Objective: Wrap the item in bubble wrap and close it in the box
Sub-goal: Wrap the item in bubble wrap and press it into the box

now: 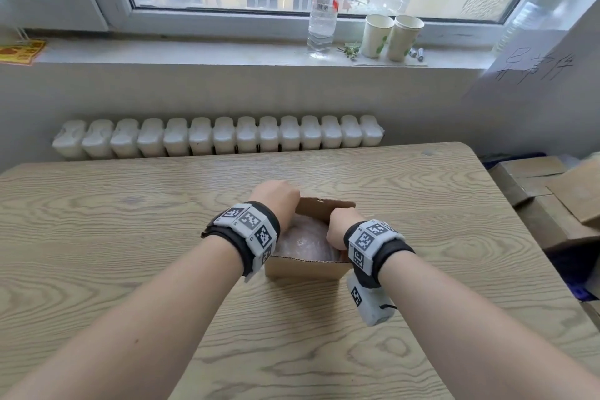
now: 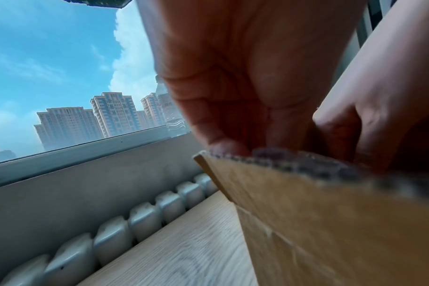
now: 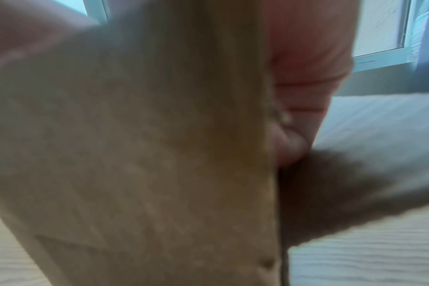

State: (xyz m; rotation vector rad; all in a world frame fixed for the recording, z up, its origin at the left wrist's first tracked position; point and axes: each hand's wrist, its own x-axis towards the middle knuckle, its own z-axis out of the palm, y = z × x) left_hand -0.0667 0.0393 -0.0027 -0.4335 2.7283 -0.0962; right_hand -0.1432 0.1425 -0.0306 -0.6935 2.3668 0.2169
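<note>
Wrapped item point(image 1: 305, 242) in box point(image 1: 305, 266) — between both hands

Both hands hide their own fingertips: the left hand point(image 1: 276, 196) curls over the far left edge of the cardboard box point(image 1: 305, 266), the right hand point(image 1: 341, 226) over its right side. Inside, only a hazy patch of the bubble-wrapped item point(image 1: 303, 242) shows. The right wrist view is blurred cardboard and skin.

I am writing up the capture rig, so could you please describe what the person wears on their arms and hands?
Both forearms are bare, with no sleeves or gloves. The left hand and right hand each have a black wrist strap carrying a faceted grey-white block printed with black-and-white square markers. A marked grey unit with a thin black cable hangs below the right wrist.
</note>
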